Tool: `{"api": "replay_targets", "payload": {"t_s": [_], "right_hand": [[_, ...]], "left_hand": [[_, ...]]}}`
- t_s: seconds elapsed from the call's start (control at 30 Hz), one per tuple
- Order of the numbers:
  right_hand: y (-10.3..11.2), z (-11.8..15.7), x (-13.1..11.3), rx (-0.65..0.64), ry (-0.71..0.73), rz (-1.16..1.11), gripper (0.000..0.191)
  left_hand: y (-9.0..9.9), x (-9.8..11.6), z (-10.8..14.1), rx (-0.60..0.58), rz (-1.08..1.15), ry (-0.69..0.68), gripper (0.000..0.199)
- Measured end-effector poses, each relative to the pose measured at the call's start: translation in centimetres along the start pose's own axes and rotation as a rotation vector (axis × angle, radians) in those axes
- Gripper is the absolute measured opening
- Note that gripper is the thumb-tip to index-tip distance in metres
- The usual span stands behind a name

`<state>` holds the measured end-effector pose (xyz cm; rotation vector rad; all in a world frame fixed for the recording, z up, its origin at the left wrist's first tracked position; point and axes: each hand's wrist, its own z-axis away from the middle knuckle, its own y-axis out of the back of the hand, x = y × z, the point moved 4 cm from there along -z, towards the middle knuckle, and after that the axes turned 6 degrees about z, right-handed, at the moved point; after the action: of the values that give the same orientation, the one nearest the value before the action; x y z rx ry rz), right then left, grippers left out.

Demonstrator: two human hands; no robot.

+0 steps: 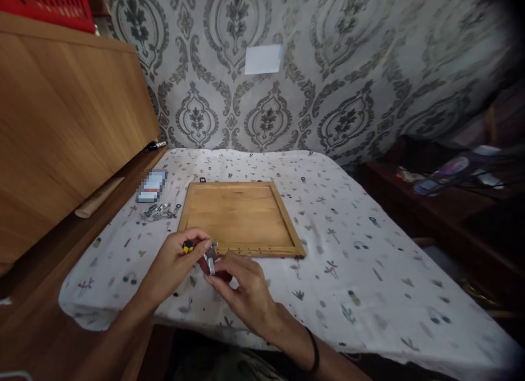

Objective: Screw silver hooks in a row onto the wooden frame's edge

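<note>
My left hand (174,261) is closed around a short screwdriver (187,247) with a yellow-and-black handle; the fingers cover most of it. Between the two hands is a small silvery metal fitting (211,265), which looks like a hinge. My right hand (246,288) pinches its lower end between thumb and fingers, and the left fingertips are at its upper end. Just beyond the hands, a framed wooden panel (240,214) lies flat, with several small holes or marks along its near edge.
Several loose metal fittings (159,211) lie left of the panel, below a phone (151,186). A patterned white cloth (336,250) covers the table. A wooden cabinet (69,107) borders the left, and a patterned wall (266,113) the back. Dark furniture (410,206) stands at right.
</note>
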<state>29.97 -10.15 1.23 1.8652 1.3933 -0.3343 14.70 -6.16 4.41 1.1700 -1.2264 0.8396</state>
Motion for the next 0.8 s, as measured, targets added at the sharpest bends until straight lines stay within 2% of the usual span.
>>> {"api": "replay_targets", "payload": {"t_s": [0.13, 0.27, 0.47, 0.63, 0.8], "right_hand": [[1.6, 1.2, 0.7, 0.077, -0.064, -0.017, 0.018], [2.9, 2.3, 1.5, 0.099, -0.136, -0.009, 0.023], [3.2, 3.5, 3.0, 0.035, -0.246, -0.034, 0.031], [3.2, 4.2, 3.5, 0.0, -0.31, -0.043, 0.035], [3.4, 4.7, 3.3, 0.034, -0.307, -0.044, 0.032]], "left_hand": [[-0.5, 0.5, 0.3, 0.035, -0.047, 0.027, 0.04], [-0.3, 0.7, 0.1, 0.08, -0.197, -0.064, 0.037], [-0.7, -1.0, 0.4, 0.006, -0.45, -0.045, 0.035], [-1.7, -1.3, 1.0, 0.018, -0.475, -0.035, 0.035], [-2.8, -1.8, 0.9, -0.023, -0.445, -0.017, 0.036]]}}
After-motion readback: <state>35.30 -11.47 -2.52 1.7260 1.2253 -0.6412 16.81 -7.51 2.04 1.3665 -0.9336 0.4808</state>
